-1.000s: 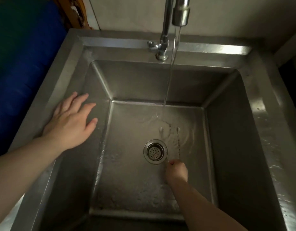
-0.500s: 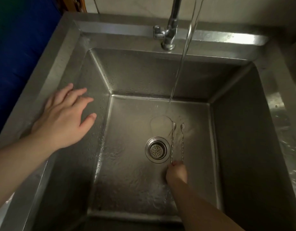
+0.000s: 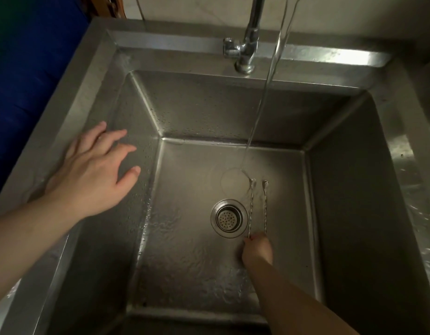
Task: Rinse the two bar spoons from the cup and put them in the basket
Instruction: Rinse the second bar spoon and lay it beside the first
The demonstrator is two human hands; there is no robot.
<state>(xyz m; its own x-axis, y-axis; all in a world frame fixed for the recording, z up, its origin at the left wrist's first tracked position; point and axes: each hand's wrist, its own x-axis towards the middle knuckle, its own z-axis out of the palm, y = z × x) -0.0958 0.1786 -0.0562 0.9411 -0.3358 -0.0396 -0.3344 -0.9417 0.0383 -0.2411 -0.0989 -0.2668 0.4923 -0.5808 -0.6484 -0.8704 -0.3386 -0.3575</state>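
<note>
Compared with half a second ago, very little is changing: the left hand (image 3: 93, 170) is still resting flat on the sink's (image 3: 402, 151) left rim with fingers spread, holding nothing, and the right hand (image 3: 257, 250) is still staying low in the basin just right of the drain strainer (image 3: 229, 218). A second ago the spoons were only faintly showing above the fist; now both are standing out clearly. The right hand is closing as a fist around the lower ends of the two bar spoons (image 3: 258, 209), gripping them together. Their twisted shafts are running up and away from the knuckles, side by side with a small gap between them, bowls pointing toward the back wall. The water stream (image 3: 264, 97) from the tap (image 3: 248, 47) is landing just beside the left spoon's bowl and spreading across the floor. The spoons are lying well apart from the left hand
</note>
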